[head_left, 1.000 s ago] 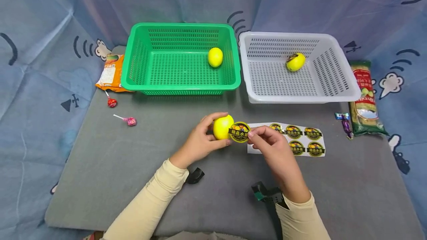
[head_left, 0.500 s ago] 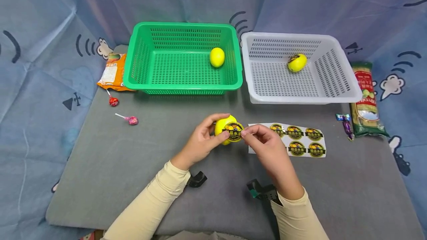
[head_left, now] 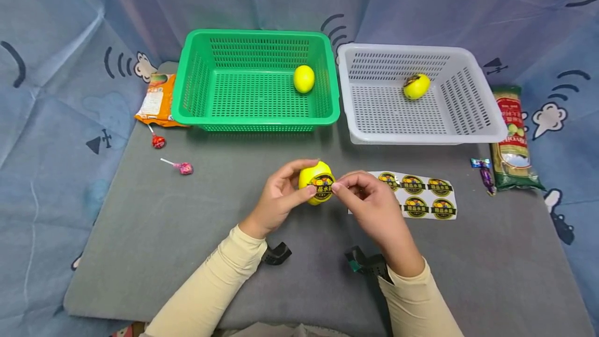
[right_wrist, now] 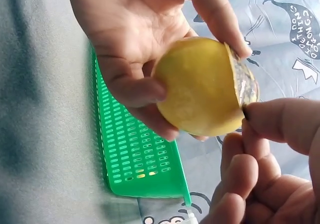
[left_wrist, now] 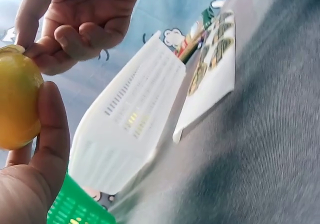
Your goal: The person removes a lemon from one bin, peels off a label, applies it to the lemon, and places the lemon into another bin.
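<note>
My left hand (head_left: 299, 185) grips a yellow lemon (head_left: 312, 175) just above the grey table, thumb below and fingers over its top. A round black-and-yellow sticker (head_left: 322, 190) lies on the lemon's near side. My right hand (head_left: 338, 186) pinches the sticker's right edge against the fruit. In the right wrist view the sticker (right_wrist: 245, 86) curves over the lemon (right_wrist: 200, 89), with a right fingertip (right_wrist: 272, 116) at its edge. The left wrist view shows the lemon (left_wrist: 15, 104) against my left thumb (left_wrist: 52, 134). A sticker sheet (head_left: 423, 195) lies just right of my hands.
A green basket (head_left: 255, 121) at the back holds one plain lemon (head_left: 303, 78). A white basket (head_left: 421, 137) beside it holds a stickered lemon (head_left: 415, 86). Two lollipops (head_left: 180, 166) and an orange packet (head_left: 154, 100) lie left; a noodle pack (head_left: 512, 139) and a candy (head_left: 484, 173) lie right.
My right hand brought the sticker leftwards from beside the lemon onto its surface. The left hand turned the lemon slightly and kept its grip.
</note>
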Demonstrator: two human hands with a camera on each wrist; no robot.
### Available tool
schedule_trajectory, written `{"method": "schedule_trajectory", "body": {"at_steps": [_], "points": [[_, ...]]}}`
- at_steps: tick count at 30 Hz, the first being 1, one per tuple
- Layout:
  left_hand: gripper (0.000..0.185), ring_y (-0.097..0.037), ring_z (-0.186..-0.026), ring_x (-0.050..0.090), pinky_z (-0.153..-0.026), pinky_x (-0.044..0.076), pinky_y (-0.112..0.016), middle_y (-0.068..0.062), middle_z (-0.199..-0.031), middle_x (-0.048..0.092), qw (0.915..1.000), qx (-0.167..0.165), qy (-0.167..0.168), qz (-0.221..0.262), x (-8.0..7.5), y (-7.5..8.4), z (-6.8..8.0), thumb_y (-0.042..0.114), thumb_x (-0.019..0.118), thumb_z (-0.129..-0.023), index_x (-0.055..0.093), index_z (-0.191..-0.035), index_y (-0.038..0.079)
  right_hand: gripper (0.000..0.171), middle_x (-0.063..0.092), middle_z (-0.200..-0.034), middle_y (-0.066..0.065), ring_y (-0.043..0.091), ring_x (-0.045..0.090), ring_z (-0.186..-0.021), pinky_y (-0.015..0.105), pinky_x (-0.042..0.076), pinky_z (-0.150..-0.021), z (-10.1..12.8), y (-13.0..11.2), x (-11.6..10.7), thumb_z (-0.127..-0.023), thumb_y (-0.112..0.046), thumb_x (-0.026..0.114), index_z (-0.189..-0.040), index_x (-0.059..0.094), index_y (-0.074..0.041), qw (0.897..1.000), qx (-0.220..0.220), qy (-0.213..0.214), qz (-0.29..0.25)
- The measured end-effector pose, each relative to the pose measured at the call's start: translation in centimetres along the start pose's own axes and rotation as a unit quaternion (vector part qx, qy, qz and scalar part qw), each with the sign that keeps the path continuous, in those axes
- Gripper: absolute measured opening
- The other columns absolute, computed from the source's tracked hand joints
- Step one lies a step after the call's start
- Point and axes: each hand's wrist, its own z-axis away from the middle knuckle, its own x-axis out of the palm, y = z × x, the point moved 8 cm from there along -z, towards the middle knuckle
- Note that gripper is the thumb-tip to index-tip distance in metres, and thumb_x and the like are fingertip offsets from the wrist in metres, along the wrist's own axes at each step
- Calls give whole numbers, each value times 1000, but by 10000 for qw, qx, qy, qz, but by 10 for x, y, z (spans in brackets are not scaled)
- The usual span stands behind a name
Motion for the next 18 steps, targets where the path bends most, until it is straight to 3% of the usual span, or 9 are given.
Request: {"method": "schedule_trajectory", "body": {"at_steps": [4,8,12,15,18], "points": [[52,-23,-121,61,-99,54,-31,-7,-136,65,9997,59,-63,214,2,2,1,8,74,-97,55,-140,-13,15,70,-103,7,20,54,-73,27,46,-62,1,-2,1,-97,-15,79,-91,74,-3,9999,-75,-84,30],[41,-21,-121,63,-99,54,-30,-5,-136,67,9992,93,-227,304,3,6,2,5,73,-98,65,-138,4,15,70,-102,9,20,54,-71,27,45,-61,0,-4,1,-97,-14,79,-91,74,-1,9996,-169,-228,10],[42,-23,-117,65,-89,60,-37,-7,-138,66,9955,9,-350,879,3,14,2,2,60,-101,66,-139,20,15,63,-89,4,17,51,-67,27,42,-59,-4,-1,-9,-98,-18,78,-95,77,-3,9958,-270,270,834],[46,-26,-110,65,-80,62,-40,-9,-138,64,9937,-30,-57,1118,-3,20,0,0,53,-102,64,-142,21,13,58,-82,0,14,50,-66,26,40,-58,-4,2,-21,-99,-17,78,-98,78,-4,9909,-292,827,1021],[46,-27,-107,65,-82,62,-39,-9,-139,59,9955,-138,466,807,-14,19,-2,1,52,-106,57,-150,12,7,63,-89,0,12,54,-71,22,45,-62,-2,-4,-23,-96,-7,79,-98,78,0,9926,-696,942,309]]}}
